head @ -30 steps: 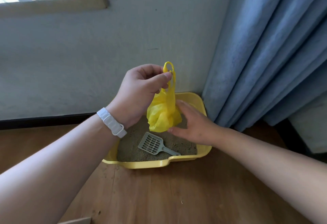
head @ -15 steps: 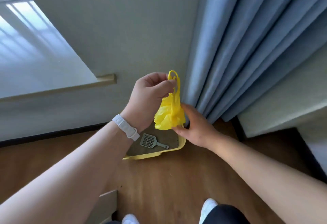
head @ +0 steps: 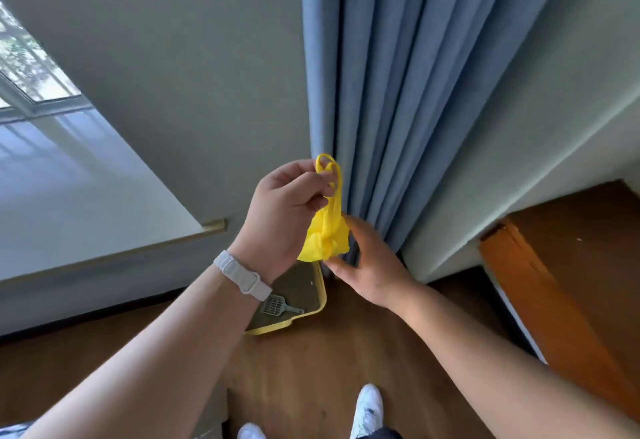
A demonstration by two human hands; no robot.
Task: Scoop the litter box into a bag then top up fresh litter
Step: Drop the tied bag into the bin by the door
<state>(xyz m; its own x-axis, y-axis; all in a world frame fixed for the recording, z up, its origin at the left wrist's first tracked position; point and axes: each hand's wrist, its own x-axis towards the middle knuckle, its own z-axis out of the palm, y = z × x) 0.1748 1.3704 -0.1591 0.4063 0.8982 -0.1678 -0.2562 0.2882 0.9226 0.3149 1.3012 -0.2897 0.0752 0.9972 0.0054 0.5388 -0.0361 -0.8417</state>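
Hands meet in mid-air over a wooden floor (head: 311,369), seen from above. The left hand (head: 284,217), with a white band (head: 242,276) on its wrist, is pinched shut on the looped handles of a small, crumpled yellow bag (head: 325,236). The bag hangs down from that grip. The right hand (head: 370,265) is below and to the right, fingers spread and thumb touching the bag's bottom edge; it is blurred, so whether it grips the bag cannot be told. Beneath the hands, on the floor against the wall, sits a yellow litter box (head: 320,303) filled with grey-brown litter. A grey slotted scoop (head: 277,306) lies on the litter, partly hidden by the left wrist. Blue curtains (head: 415,92) hang just behind the bag. Two white shoes (head: 369,407) show at the bottom edge.
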